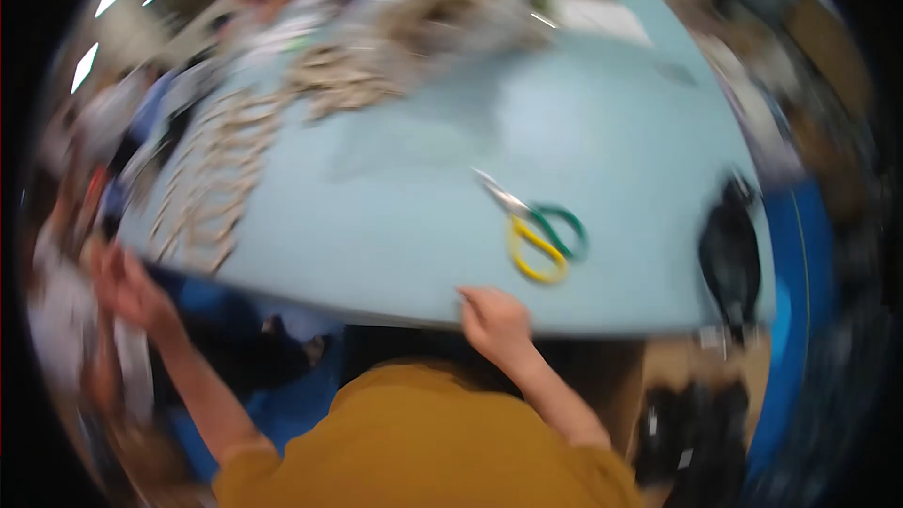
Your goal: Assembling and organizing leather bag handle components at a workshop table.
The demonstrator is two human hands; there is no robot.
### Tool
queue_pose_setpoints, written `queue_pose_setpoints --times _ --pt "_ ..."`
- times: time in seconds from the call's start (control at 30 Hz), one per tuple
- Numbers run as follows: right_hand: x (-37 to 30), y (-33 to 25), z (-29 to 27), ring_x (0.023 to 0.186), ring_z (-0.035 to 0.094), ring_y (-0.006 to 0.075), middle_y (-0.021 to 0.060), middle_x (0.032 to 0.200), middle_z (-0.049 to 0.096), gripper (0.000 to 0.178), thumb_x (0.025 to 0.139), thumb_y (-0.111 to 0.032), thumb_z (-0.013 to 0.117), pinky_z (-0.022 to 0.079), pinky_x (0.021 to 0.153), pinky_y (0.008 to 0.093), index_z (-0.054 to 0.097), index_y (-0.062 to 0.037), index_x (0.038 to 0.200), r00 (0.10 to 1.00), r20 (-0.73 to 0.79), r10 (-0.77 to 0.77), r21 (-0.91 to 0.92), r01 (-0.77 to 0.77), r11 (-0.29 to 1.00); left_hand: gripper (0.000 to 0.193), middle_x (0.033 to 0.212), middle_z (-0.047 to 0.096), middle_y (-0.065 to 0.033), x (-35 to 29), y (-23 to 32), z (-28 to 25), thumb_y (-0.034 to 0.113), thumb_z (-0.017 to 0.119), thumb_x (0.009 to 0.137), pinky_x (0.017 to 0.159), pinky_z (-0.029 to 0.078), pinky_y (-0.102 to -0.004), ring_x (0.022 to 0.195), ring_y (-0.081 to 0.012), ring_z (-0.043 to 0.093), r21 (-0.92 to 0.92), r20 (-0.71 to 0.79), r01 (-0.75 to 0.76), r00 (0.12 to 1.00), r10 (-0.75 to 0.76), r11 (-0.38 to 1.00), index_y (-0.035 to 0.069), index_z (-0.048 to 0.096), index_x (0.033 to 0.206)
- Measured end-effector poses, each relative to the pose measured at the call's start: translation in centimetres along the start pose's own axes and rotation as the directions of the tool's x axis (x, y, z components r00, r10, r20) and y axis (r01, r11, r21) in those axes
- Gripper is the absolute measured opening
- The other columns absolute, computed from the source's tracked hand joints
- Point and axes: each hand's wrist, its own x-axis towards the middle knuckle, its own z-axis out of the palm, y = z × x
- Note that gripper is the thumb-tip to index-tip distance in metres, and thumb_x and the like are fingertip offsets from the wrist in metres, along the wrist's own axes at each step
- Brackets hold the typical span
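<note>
Quantity: one pair of scissors (520, 211), one pile (343, 87) of beige cords, one row of cords (226, 230), one bag (451, 23), one white sheet (602, 19) and one black item (731, 259) on one tabletop (404, 235). Motion blur prevents a count of the individual cords.

Hand pose: two hands. The left hand (134, 290) is raised just outside the near left corner of the tabletop, forearm angled up and outward, fingers largely extended and slightly parted; no object is visible in it. The cords in the row are the nearest items to it. The right hand (499, 322) is at the near edge, right of its middle, back upward, fingers folded inward. It is apart from the scissors; whether it has hold of anything small cannot be told.

Location and form: the scissors lie flat inward of the near edge, beyond the right hand, blades toward the far left. Blades are bright metal; of the two handle loops, one is green, one yellow. The row, thin and slightly wavy, runs along the left edge. The pile lies toward the far left corner, beside the bag, which is clear, crinkled plastic with beige contents. The sheet is flat, at the far edge. The black item, rounded and elongated, lies along the right edge.
</note>
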Motion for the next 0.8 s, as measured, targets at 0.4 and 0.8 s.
queue_pose_setpoints --times 0.4,0.8 --pt "0.0 -0.2 1.3 0.072 0.06 0.0344 0.014 0.075 0.058 0.01 0.069 -0.005 0.057 0.05 0.063 0.043 0.054 -0.004 0.078 0.982 -0.136 0.133 -0.106 -0.148 0.983 0.046 0.133 0.045 -0.0179 -16.3 1.0 16.6 0.002 0.053 0.091 0.097 0.043 -0.0409 0.115 -0.0313 0.051 -0.104 0.59 -0.056 0.8 0.107 0.993 -0.003 0.042 0.135" --pt "-0.5 -0.8 2.1 0.061 0.056 0.027 0.0078 0.066 0.053 0.006 0.074 -0.01 0.058 0.047 0.054 0.0351 0.054 -0.0075 0.078 0.969 -0.236 -0.071 -0.327 -0.01 0.945 0.04 0.123 0.054 -0.0215 -18.0 1.3 16.8 0.017 0.056 0.09 0.095 0.044 -0.0431 0.11 -0.0358 0.054 0.055 0.712 -0.051 0.702 -0.004 0.997 0.006 0.053 0.129"
